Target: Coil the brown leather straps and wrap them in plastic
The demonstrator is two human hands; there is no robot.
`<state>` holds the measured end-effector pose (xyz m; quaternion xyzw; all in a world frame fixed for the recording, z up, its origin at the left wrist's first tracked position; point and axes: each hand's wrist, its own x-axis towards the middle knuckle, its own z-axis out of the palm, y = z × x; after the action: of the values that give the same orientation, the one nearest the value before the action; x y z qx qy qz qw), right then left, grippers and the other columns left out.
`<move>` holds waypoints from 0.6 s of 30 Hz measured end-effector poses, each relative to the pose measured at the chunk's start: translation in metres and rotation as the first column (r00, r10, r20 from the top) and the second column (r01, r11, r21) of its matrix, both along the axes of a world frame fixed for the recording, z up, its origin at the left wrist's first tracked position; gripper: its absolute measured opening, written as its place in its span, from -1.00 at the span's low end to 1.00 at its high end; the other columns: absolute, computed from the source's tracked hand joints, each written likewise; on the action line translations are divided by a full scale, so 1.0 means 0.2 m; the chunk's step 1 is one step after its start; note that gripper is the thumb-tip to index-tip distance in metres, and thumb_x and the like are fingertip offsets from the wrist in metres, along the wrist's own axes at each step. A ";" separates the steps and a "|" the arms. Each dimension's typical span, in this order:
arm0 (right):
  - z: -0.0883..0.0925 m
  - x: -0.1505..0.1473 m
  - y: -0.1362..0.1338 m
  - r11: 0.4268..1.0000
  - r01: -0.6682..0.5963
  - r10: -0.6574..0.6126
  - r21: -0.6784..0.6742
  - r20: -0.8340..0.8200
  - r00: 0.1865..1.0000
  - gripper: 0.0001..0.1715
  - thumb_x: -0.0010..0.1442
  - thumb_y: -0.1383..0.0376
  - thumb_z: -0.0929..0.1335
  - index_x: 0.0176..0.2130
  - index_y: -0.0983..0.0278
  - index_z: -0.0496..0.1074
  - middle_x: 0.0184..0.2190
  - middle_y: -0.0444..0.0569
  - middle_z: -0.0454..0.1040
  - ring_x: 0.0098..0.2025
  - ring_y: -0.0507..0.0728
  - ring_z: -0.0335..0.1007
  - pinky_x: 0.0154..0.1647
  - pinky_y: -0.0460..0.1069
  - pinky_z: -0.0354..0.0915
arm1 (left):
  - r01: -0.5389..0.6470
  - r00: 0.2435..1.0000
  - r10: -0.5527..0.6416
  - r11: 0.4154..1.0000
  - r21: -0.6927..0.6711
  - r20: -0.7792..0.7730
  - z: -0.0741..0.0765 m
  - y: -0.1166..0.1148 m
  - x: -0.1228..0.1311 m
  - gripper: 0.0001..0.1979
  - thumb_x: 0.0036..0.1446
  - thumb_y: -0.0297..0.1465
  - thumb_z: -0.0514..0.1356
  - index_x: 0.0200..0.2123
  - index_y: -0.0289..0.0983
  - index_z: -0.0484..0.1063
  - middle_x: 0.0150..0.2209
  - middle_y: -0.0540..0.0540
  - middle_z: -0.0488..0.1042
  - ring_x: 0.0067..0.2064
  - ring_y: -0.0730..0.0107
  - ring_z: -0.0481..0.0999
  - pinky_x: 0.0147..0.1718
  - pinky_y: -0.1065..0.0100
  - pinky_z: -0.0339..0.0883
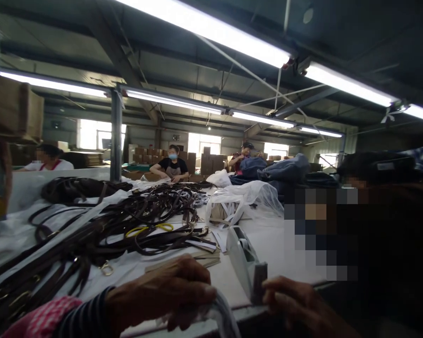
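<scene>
The left hand (pixel 158 293) lies at the front edge of the white work table (pixel 271 249), and its fingers (pixel 193 293) are curled together. They seem to close on a transparent plastic sheet (pixel 220 312), but the bottom of the view is poor, so this is not fully sure. Above this hand there is a striped sleeve (pixel 88 319) with a pink checked cloth (pixel 42 320) beside it.

The right hand (pixel 296 298) is near the same edge, with its fingers (pixel 278 293) bent together just beside the dark end of a pale tape dispenser (pixel 245 260). I cannot tell if they clamp on it.

Toward the left edge of the table lies a big pile of dark brown leather straps (pixel 127 220) with metal buckles (pixel 106 268). Yellow-handled scissors (pixel 150 229) rest on the pile, and paper strips (pixel 183 262) lie near its front. Further back there is a transparent plastic bag (pixel 243 199).

At the right, a person (pixel 338 234) stands close, blurred. Far behind, co-workers (pixel 172 164) sit among blue bags (pixel 285 169) and cardboard boxes (pixel 211 162).
</scene>
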<state>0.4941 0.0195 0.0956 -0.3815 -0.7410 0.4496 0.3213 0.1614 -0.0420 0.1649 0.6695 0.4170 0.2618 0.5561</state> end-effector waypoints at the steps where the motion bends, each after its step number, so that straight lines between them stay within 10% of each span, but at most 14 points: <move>1: 0.01 -0.05 -0.03 0.999 -0.034 0.034 -0.007 -0.022 0.999 -0.45 0.27 -0.13 0.40 0.11 0.07 0.56 0.03 0.02 0.59 0.09 0.30 0.49 0.07 0.09 0.43 | 0.071 0.997 -0.071 0.997 0.003 -0.032 0.03 0.01 0.03 -0.52 0.16 -0.02 0.31 -0.56 -0.28 0.38 -0.67 0.03 0.31 -0.67 0.52 0.20 -0.69 0.45 0.05; 4: -0.03 -0.23 -0.09 0.969 -0.238 0.227 -0.064 -0.145 0.963 -0.47 0.26 -0.12 0.42 0.05 0.14 0.58 0.01 0.04 0.59 0.07 0.25 0.48 0.07 0.04 0.40 | 0.205 0.973 -0.202 0.979 0.019 -0.115 0.13 0.04 0.11 -0.56 0.23 -0.07 0.29 -0.53 -0.28 0.39 -0.62 0.04 0.33 -0.64 0.53 0.23 -0.67 0.47 0.08; 9: -0.18 -0.42 -0.10 0.890 -0.394 0.311 -0.229 -0.328 0.892 -0.29 0.30 -0.24 0.31 -0.38 0.34 0.50 -0.68 -0.18 0.27 -0.67 -0.05 0.09 -0.66 -0.14 0.01 | 0.281 0.909 -0.250 0.958 0.048 -0.334 0.20 0.08 0.08 -0.56 0.28 -0.08 0.24 -0.51 -0.28 0.41 -0.61 0.03 0.38 -0.61 0.52 0.32 -0.60 0.47 0.21; 14: -0.06 -0.48 -0.09 0.941 -0.323 0.287 -0.097 -0.271 0.919 -0.39 0.32 -0.11 0.39 -0.47 0.33 0.38 -0.65 -0.24 0.16 -0.61 -0.09 -0.05 -0.61 -0.13 -0.13 | 0.206 0.927 -0.199 0.979 -0.011 -0.319 0.10 0.12 0.11 -0.61 0.27 -0.14 0.21 -0.52 -0.25 0.32 -0.59 0.03 0.39 -0.59 0.45 0.38 -0.58 0.44 0.26; 18: -0.03 -0.48 -0.06 0.929 -0.356 0.332 -0.098 -0.204 0.921 -0.40 0.34 -0.12 0.37 -0.45 0.31 0.34 -0.63 -0.24 0.17 -0.59 -0.08 -0.03 -0.59 -0.12 -0.10 | 0.259 0.864 -0.105 0.931 0.257 -0.492 0.10 0.11 0.15 -0.67 0.27 -0.33 0.18 -0.55 -0.26 0.27 -0.60 0.10 0.21 -0.54 0.51 0.22 -0.55 0.43 0.07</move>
<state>0.3988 0.0070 0.0902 -0.2225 -0.7320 0.5808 0.2782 0.1913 -0.0198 0.1844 0.8295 0.4261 0.1004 0.3467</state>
